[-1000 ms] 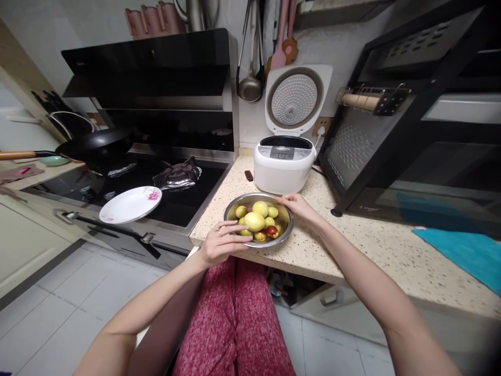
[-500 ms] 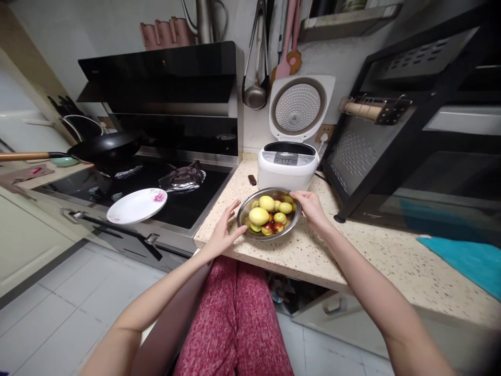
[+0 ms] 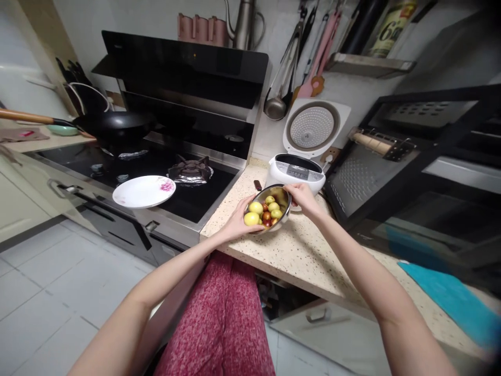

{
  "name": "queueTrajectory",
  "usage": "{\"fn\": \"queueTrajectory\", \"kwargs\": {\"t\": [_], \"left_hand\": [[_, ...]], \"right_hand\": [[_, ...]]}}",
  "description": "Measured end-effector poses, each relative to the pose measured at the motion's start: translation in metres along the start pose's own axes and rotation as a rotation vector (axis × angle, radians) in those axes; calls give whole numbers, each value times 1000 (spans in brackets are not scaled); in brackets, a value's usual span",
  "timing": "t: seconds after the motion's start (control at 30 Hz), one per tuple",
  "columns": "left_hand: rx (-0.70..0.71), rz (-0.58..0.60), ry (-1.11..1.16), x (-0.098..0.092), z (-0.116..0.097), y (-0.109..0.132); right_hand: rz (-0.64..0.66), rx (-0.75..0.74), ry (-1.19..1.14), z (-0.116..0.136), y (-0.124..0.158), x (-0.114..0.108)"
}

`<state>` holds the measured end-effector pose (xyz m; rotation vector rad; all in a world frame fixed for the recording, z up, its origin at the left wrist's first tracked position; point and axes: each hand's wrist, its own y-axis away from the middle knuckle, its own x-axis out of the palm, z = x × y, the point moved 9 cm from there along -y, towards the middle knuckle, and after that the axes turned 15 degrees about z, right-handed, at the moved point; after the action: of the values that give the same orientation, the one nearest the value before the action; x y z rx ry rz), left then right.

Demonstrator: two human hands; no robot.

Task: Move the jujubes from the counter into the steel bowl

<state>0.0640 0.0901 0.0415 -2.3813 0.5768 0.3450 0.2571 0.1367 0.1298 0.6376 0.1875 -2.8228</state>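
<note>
Pink cups [image 3: 199, 30] stand beside a metal kettle [image 3: 243, 28].

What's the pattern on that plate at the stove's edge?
The plate is white, with a pink flower near its rim; best seen in the head view.

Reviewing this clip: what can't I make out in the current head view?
All in the head view:
- Metal bowl: its underside is hidden by its own tilted wall and the left hand.
- Fruit: full count unclear; upper pieces cover others.
- Rice cooker: its floor is hidden behind the front rim.
- Display: too small to read.
- Wok handle: end cut off by the left edge.
</note>
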Motion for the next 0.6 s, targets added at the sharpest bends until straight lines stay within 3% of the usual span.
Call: {"fn": "queueTrajectory", "kwargs": {"t": [0.27,0.6], "left_hand": [[-62,-93,28,-15,11,6],[-212,-190,-21,-33,41,16]], "right_hand": [[2,14,225,32,-27,12],[50,33,450,52,-53,22]]}}
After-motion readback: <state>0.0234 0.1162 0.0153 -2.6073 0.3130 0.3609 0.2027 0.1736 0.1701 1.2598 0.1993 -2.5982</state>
